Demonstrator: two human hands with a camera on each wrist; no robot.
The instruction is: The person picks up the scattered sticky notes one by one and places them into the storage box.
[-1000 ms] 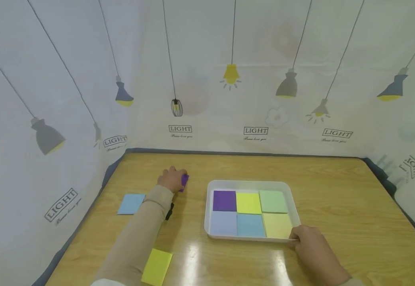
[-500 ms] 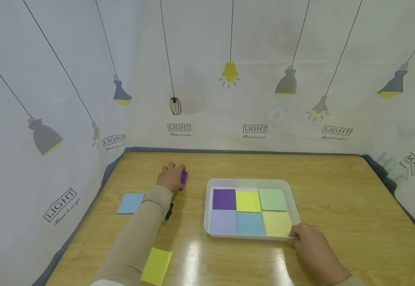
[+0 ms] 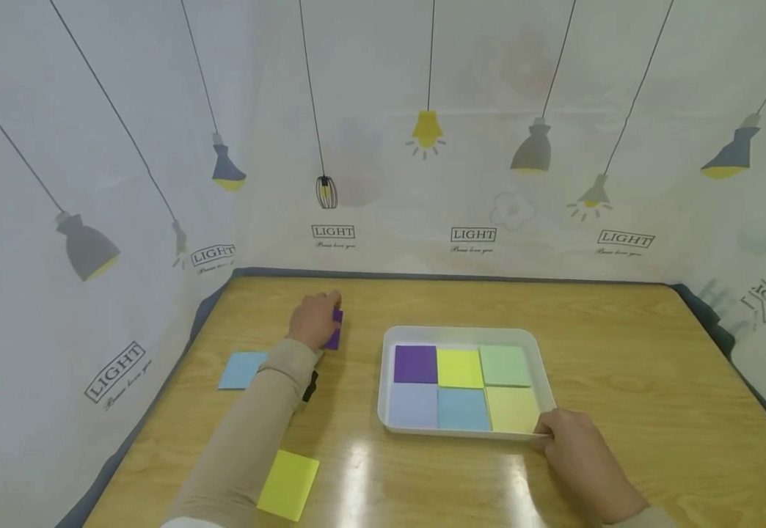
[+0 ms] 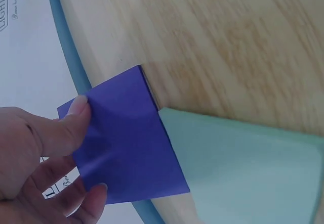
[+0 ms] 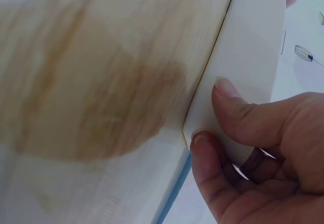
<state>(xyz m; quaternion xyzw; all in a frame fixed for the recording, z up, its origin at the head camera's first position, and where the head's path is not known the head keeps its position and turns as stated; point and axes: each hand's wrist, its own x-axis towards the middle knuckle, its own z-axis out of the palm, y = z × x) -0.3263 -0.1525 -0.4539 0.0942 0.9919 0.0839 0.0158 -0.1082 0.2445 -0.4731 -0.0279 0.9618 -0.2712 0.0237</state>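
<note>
My left hand (image 3: 315, 320) pinches a purple sticky note pad (image 4: 126, 138) at the back left of the table. In the left wrist view the thumb lies on its face, with fingers at its edge and behind. A light green pad (image 4: 243, 158) adjoins it there; in the head view the left hand and sleeve mostly hide that one. With thumb and fingers, my right hand (image 3: 581, 458) grips the near right corner of a white tray (image 3: 389, 337). Inside sit two rows of pads: purple (image 3: 416, 364), yellow (image 3: 460, 368) and green (image 3: 505, 365) behind, lavender, blue and pale yellow in front.
A light blue pad (image 3: 241, 370) lies left of my left forearm, and a yellow pad (image 3: 289, 485) lies near the front. A black item (image 3: 310, 386) shows beside the left cuff. White printed curtains (image 3: 383, 147) enclose the wooden table (image 3: 654, 381) at the back and sides.
The fingers of my left hand have drawn closer together on the purple pad, which has shifted slightly. My right hand and the tray have stayed put.
</note>
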